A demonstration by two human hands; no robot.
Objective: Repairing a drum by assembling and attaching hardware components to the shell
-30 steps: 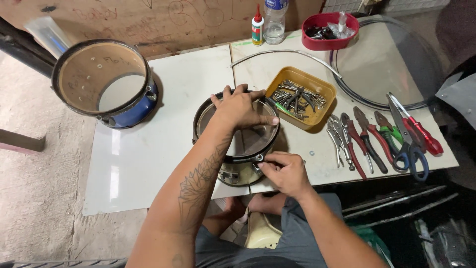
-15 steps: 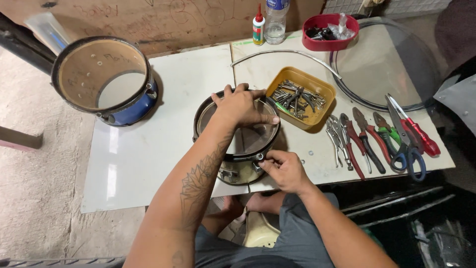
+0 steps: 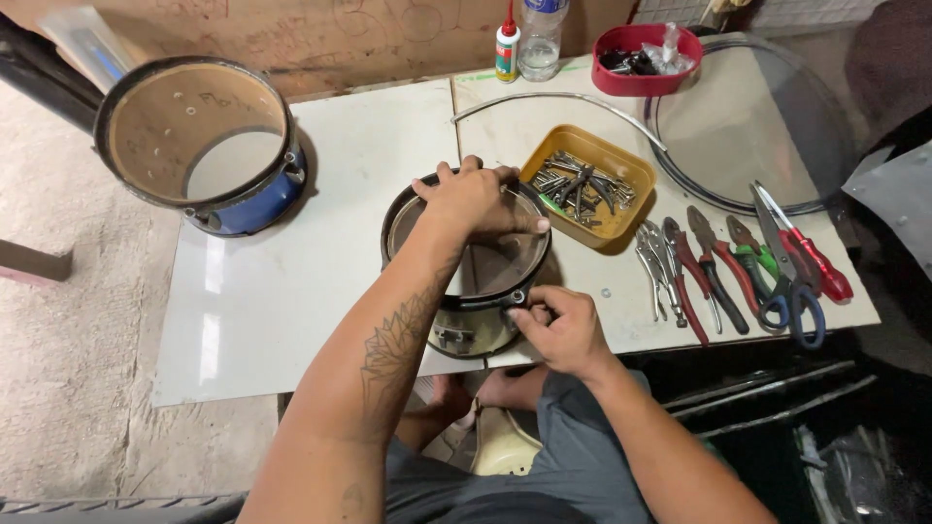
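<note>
A small drum shell (image 3: 485,320) with a dark rim stands on the white table (image 3: 291,291) near its front edge. My left hand (image 3: 476,199) lies flat across the far side of its rim, pressing on it. My right hand (image 3: 558,325) is at the near right side of the shell, with fingers pinched on a small metal fitting at the rim. What the fingertips grip is too small to make out.
A larger blue drum shell (image 3: 204,146) stands at the back left. A yellow tray (image 3: 621,170) of metal parts sits right of my hands. Pliers and scissors (image 3: 767,262) lie at the right, beside a clear drumhead (image 3: 757,116), red tub (image 3: 646,58), glue bottle (image 3: 506,44).
Almost nothing differs; both hands stay on the small drum, with my right hand's fingers shifting slightly at the rim fitting.
</note>
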